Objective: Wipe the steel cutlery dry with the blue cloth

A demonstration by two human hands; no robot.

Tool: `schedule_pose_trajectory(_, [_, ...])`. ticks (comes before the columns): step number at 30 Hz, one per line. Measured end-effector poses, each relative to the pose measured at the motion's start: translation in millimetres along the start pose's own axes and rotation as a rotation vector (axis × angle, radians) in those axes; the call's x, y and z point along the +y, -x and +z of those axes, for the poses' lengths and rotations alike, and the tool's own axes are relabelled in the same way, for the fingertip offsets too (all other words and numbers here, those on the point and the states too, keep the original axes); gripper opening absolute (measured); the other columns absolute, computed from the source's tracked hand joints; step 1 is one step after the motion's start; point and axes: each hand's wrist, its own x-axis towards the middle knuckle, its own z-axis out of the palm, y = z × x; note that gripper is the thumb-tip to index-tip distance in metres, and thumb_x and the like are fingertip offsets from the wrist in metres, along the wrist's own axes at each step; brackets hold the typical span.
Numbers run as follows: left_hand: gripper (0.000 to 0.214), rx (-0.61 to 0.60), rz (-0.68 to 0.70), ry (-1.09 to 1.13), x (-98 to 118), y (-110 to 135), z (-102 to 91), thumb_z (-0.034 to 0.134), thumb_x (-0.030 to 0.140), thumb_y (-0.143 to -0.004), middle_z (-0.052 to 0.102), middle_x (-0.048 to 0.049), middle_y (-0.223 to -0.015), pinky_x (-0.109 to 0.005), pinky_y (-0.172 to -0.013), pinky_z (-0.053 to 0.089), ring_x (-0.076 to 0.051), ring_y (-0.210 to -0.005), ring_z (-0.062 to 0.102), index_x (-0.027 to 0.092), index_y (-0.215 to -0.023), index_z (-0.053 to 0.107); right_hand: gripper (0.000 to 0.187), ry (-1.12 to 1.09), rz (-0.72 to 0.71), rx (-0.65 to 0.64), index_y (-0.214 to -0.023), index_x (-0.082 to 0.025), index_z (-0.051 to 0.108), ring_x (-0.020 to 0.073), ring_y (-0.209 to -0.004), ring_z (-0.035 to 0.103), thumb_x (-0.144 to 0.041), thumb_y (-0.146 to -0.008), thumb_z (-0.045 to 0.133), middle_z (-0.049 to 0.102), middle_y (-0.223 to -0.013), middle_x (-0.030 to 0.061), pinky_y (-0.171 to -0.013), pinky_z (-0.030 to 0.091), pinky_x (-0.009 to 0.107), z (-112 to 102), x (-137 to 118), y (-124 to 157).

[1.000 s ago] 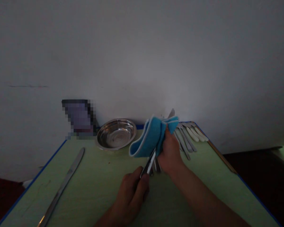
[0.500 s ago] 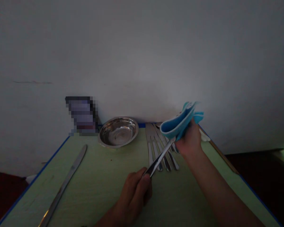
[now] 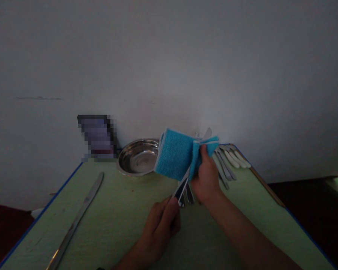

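Near the front middle of the table, my left hand [image 3: 162, 228] is closed around the handle of a metal table knife [image 3: 182, 185], which slants up and to the right. My right hand [image 3: 208, 176] grips a folded blue cloth [image 3: 176, 153] wrapped about the knife's blade. The rounded blade tip sticks out above the cloth; the middle of the blade is covered. Beneath the cloth and right hand lie several metal utensils [image 3: 189, 195], mostly hidden, with only handle ends showing.
A shiny metal bowl [image 3: 142, 173] stands at the back, partly behind the cloth. Left of it a blurred-out device [image 3: 98, 137] leans on the wall. Another table knife [image 3: 79, 217] lies at the left. Forks [image 3: 224, 167] and white-handled utensils [image 3: 233, 160] lie at the back right.
My right hand and the cloth have moved left and down along the knife, and the cloth now hangs open to the left. The knife's tip has come into sight. My left hand has barely moved.
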Motion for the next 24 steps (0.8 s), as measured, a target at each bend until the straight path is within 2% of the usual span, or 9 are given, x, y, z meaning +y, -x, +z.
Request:
schedule_pose_trajectory(3, [0.052, -0.023, -0.082, 0.112, 0.8, 0.8, 1.0, 0.031, 0.051, -0.089, 0.031, 0.0054, -0.037, -0.024, -0.040, 0.022, -0.008, -0.036, 0.026, 0.021, -0.046, 0.033, 0.026, -0.108, 0.018, -0.003, -0.088, -0.023, 0.065, 0.0141, -0.074, 0.065, -0.044, -0.082, 0.051, 0.071, -0.081, -0.0017, -0.070, 0.052, 0.031, 0.5, -14.2, -11.4])
schedule_pose_trajectory(5, [0.052, -0.063, -0.128, 0.159, 1.7, 0.9, 1.5, 0.031, 0.052, -0.087, 0.029, 0.0058, -0.035, -0.024, -0.038, 0.018, -0.008, -0.034, 0.023, 0.022, -0.045, 0.031, 0.027, -0.145, 0.005, 0.024, -0.088, -0.023, 0.066, 0.0145, -0.079, 0.066, -0.041, -0.085, 0.046, 0.071, -0.082, -0.0010, -0.074, 0.052, 0.032, -0.3, -25.3, -17.6])
schedule_pose_trajectory(9, [0.053, -0.110, -0.170, 0.163, 4.0, 0.6, 1.4, 0.031, 0.053, -0.085, 0.028, 0.0058, -0.035, -0.024, -0.037, 0.016, -0.007, -0.033, 0.023, 0.022, -0.043, 0.031, 0.032, -0.174, -0.070, 0.048, -0.088, -0.023, 0.067, 0.0141, -0.080, 0.066, -0.040, -0.089, 0.040, 0.072, -0.077, -0.0013, -0.075, 0.053, 0.033, -2.9, -45.2, -23.6])
schedule_pose_trajectory(13, [0.054, -0.103, -0.185, 0.153, 4.2, 0.5, 1.5, 0.032, 0.055, -0.086, 0.027, 0.0062, -0.035, -0.024, -0.037, 0.017, -0.007, -0.034, 0.024, 0.021, -0.044, 0.033, 0.033, -0.186, -0.087, 0.021, -0.088, -0.023, 0.066, 0.0133, -0.079, 0.066, -0.040, -0.089, 0.038, 0.071, -0.077, -0.0015, -0.073, 0.053, 0.031, -4.0, -50.6, -24.4])
schedule_pose_trajectory(19, [0.052, -0.069, -0.173, 0.281, 0.7, -2.4, 5.2, 0.038, 0.059, -0.084, 0.030, 0.0077, -0.038, -0.021, -0.035, 0.016, -0.005, -0.032, 0.023, 0.021, -0.049, 0.030, 0.020, -0.115, -0.104, 0.021, -0.083, -0.021, 0.063, 0.0107, -0.075, 0.065, -0.035, -0.084, 0.050, 0.070, -0.076, -0.0029, -0.067, 0.051, 0.024, -0.7, -24.0, -12.5])
schedule_pose_trajectory(22, [0.049, -0.029, -0.144, 0.209, -1.1, -2.2, 5.7, 0.036, 0.058, -0.086, 0.033, 0.0073, -0.041, -0.021, -0.036, 0.020, -0.006, -0.035, 0.027, 0.021, -0.054, 0.034, 0.023, 0.000, -0.037, -0.020, -0.079, -0.021, 0.061, 0.0113, -0.067, 0.063, -0.043, -0.080, 0.053, 0.069, -0.074, -0.0034, -0.061, 0.049, 0.023, -1.1, 0.0, 1.0])
schedule_pose_trajectory(24, [0.048, -0.021, -0.082, 0.090, -2.0, -0.9, 5.0, 0.033, 0.054, -0.089, 0.035, 0.0059, -0.044, -0.021, -0.038, 0.022, -0.007, -0.038, 0.030, 0.020, -0.055, 0.037, 0.028, 0.110, -0.042, -0.044, -0.079, -0.022, 0.062, 0.0113, -0.065, 0.061, -0.049, -0.076, 0.056, 0.068, -0.072, -0.0047, -0.061, 0.048, 0.022, -3.6, 15.2, 9.5])
